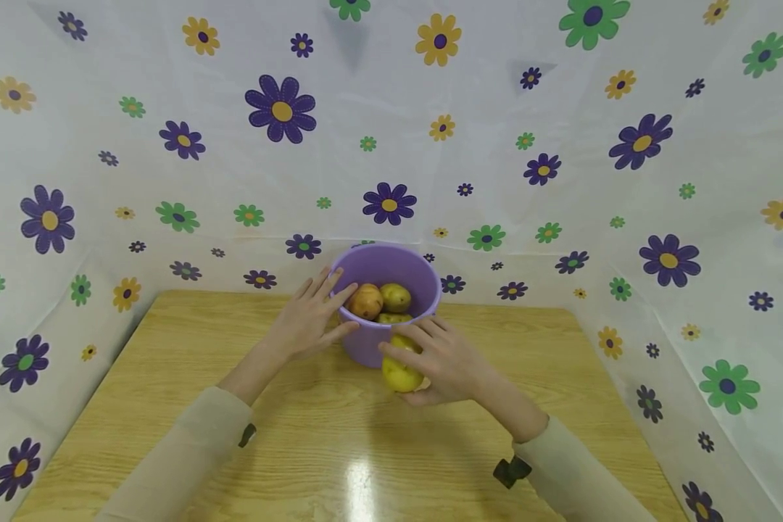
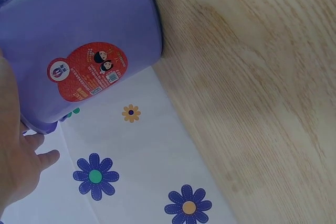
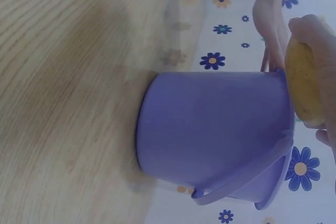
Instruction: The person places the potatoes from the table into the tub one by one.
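Head view: a purple bucket (image 1: 391, 304) stands at the middle of the tabletop's far edge, close against the flowered cloth (image 1: 561, 181) that walls the table in. Inside it lie at least three potatoes (image 1: 381, 299), one reddish-brown at the left, one yellow-green beside it, and a third mostly hidden below them. The left hand (image 1: 309, 319) rests on the bucket's left side near the rim, fingers straight and spread, gripping nothing. The right hand (image 1: 446, 359) curls round a yellow potato (image 1: 399, 371) just in front of the bucket, near its rim (the right wrist view shows the potato's skin as dull yellow with fine dark specks).

The bucket is smooth plastic, round, tapering toward its base, with a thin purple handle (image 3: 239, 187) hanging down its side and a red round sticker (image 2: 89, 74) on the wall. The tabletop (image 1: 170, 406) is pale wood grain with a glossy finish that carries a bright glare near its near edge. The cloth is white, shiny, creased, printed with purple, green and yellow daisies.
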Tool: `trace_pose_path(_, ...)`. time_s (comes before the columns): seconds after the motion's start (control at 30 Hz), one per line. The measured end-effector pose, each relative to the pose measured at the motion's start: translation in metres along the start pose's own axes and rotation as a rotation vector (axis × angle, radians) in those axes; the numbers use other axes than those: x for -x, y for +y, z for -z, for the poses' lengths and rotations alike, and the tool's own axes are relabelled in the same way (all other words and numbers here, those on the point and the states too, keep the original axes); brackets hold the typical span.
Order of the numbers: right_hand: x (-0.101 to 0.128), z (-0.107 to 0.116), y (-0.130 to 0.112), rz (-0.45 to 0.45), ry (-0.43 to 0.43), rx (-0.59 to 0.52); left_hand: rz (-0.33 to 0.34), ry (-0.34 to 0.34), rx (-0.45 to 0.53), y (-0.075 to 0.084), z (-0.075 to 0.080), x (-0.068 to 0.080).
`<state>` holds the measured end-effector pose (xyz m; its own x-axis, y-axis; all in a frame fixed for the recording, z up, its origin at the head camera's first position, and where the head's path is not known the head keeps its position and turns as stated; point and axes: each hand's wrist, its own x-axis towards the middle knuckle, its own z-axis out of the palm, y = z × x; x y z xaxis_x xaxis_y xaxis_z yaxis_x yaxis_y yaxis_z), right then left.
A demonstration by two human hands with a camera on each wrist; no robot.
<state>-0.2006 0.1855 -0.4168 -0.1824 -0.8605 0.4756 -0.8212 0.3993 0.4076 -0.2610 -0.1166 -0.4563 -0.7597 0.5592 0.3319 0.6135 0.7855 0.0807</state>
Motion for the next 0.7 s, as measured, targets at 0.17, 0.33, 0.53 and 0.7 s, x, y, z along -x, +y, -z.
trace_pose_path(0.17, -0.005, 0.004, 0.007, -0.023, 0.006, 0.003, -0.007, 0.008, 0.001, 0.000, 0.001, -0.001)
trace_pose_path(0.33, -0.010, 0.004, 0.014, -0.050, 0.040, 0.002, -0.009, 0.007, -0.003, 0.000, 0.001, -0.001)
trace_pose_path(0.53, -0.017, 0.001, 0.021, -0.084, 0.062, 0.003, -0.009, -0.001, -0.010, -0.001, 0.000, -0.002)
trace_pose_path(0.7, -0.022, -0.002, 0.028, -0.112, 0.052, -0.014, -0.003, -0.017, -0.011, -0.001, 0.001, -0.002)
